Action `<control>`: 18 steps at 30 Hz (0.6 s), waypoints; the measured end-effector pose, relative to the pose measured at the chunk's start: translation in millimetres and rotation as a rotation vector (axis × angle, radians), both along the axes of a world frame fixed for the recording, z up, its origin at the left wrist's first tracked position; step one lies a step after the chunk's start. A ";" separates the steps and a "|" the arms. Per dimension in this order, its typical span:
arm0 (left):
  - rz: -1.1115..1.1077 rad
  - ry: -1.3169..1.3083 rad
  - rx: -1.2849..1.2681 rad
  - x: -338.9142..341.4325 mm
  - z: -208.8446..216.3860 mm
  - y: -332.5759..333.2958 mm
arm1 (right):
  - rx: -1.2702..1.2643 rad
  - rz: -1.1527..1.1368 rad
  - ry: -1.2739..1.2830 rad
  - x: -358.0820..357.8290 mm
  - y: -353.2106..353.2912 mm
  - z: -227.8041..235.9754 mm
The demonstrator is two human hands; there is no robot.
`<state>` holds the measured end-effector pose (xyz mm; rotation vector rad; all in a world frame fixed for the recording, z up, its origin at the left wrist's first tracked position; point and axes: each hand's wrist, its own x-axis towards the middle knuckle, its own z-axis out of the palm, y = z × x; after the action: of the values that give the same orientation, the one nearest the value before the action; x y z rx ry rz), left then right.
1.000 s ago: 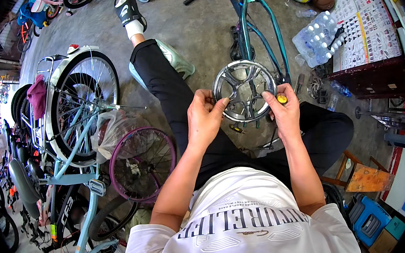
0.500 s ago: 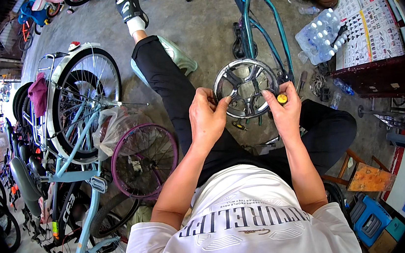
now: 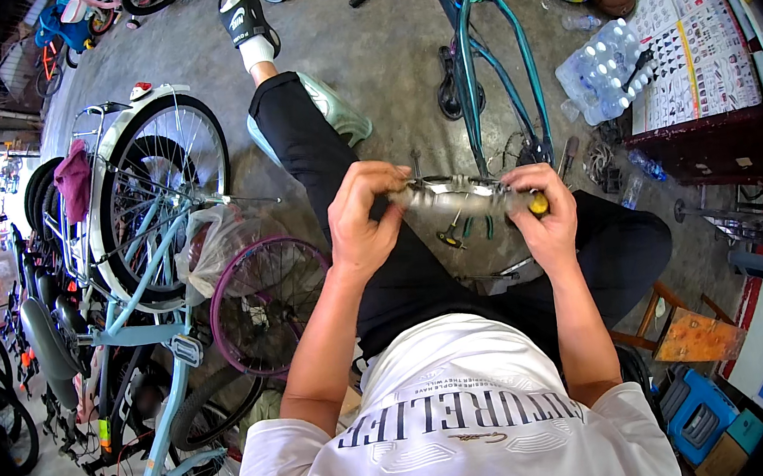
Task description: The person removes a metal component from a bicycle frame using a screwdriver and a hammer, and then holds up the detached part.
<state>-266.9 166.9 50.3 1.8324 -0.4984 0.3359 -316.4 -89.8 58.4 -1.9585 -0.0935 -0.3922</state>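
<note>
The T-shirt (image 3: 451, 370) is white and short-sleeved; bold dark lettering (image 3: 461, 415) crosses its chest, with pale lined motifs (image 3: 411, 455) on the near side. The trousers (image 3: 306, 144) are black, cuffed above a white sock (image 3: 256, 50) and a black slip-on shoe (image 3: 239, 16) bearing white marking.

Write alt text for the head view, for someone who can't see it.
A person holds a metal ring, tilted nearly edge-on, between left hand and right hand. Ahead is a teal bicycle frame; to the left, a blue bicycle and a purple wheel.
</note>
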 end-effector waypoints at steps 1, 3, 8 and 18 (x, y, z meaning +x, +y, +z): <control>-0.017 -0.129 0.009 4.4 1.6 2.1 | -0.016 0.070 -0.108 2.5 0.3 3.1; 0.032 -0.236 0.086 3.5 9.5 5.2 | -0.093 0.026 -0.129 -4.2 1.3 7.6; 0.097 -0.421 0.152 0.3 13.2 6.5 | -0.006 -0.049 -0.169 -11.6 8.7 4.1; 0.138 -0.419 0.233 -11.6 1.3 8.3 | -0.050 -0.051 -0.198 -7.6 6.8 8.3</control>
<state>-278.5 175.2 51.6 2.0341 -0.7237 0.7943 -323.9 -82.9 66.7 -1.9700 -0.1820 -0.6225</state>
